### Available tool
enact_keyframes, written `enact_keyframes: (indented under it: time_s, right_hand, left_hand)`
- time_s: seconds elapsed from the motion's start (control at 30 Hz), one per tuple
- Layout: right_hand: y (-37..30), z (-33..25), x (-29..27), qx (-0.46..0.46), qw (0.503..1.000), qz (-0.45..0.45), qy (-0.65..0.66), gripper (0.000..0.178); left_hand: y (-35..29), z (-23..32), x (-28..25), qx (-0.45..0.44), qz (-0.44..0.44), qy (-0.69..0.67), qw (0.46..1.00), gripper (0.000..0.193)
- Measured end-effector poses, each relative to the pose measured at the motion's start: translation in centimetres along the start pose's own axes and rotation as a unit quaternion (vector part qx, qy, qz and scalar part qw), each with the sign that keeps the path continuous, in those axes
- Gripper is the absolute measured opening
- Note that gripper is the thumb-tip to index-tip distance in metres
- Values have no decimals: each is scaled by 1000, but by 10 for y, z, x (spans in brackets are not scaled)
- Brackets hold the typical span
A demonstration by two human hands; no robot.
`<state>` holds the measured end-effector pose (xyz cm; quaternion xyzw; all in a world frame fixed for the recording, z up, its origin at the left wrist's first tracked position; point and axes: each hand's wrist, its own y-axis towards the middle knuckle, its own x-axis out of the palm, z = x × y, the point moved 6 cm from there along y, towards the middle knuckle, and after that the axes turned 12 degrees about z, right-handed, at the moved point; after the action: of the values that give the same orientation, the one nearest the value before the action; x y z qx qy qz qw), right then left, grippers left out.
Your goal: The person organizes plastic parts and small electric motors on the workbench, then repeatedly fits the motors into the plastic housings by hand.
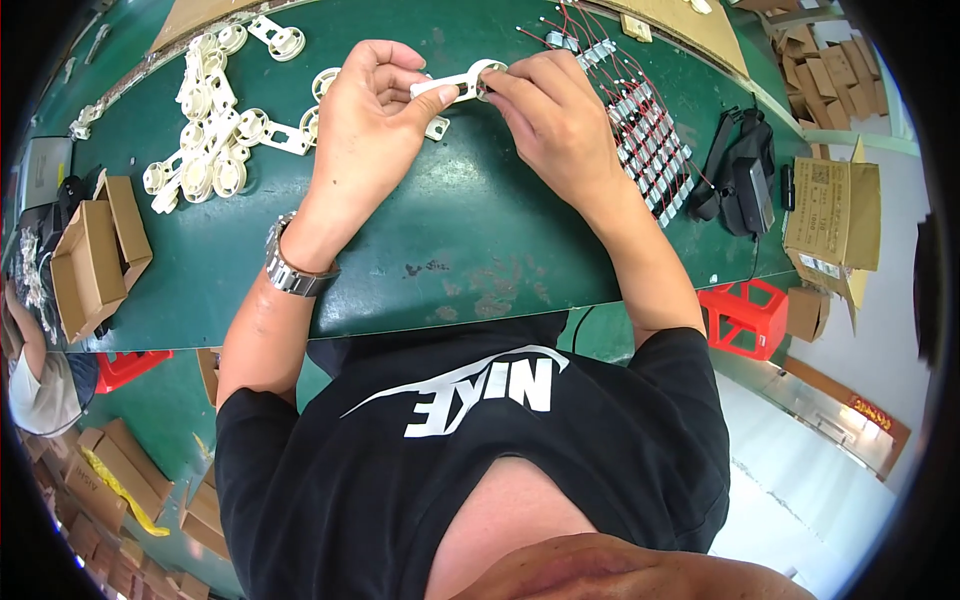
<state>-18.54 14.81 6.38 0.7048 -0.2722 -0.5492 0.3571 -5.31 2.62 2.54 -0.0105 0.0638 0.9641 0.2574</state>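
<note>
A cream-white plastic part with a flat arm and a round ring end (462, 82) is held above the green table between both hands. My left hand (372, 118) pinches its flat arm between thumb and fingers. At the ring end, the fingers of my right hand (556, 118) are closed on the rim; whether they also hold something small inside the ring is hidden. Just below the held part, the end of another cream part (437, 128) lies on the table. More such parts (287, 43) lie left of my left hand, one partly behind it.
A heap of cream ring parts (198, 125) covers the table's left side. Rows of small silver motors with red wires (640, 135) lie right of my right hand. Farther right are a black bag (748, 170) and a cardboard box (832, 215). An opened carton (98, 255) sits at the left edge.
</note>
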Motion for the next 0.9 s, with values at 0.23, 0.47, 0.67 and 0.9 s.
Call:
enact_keyframes:
  time_s: [0.23,0.47,0.67,0.9]
  right_hand:
    - [-17,46,7,339,893,3,297,31]
    - [-23,38,14,436,799,-138,390,36]
    - [-28,39,17,481,783,-140,368,32]
    - [-26,37,18,456,793,-107,389,32]
  left_hand:
    - [2,2,0,-22,-3,-66,998,35]
    - [-2,3,4,15,-16,-69,997,33]
    - [-5,0,7,-8,-22,-75,997,32]
    - [-4,-6,7,-8,-15,-88,996,31]
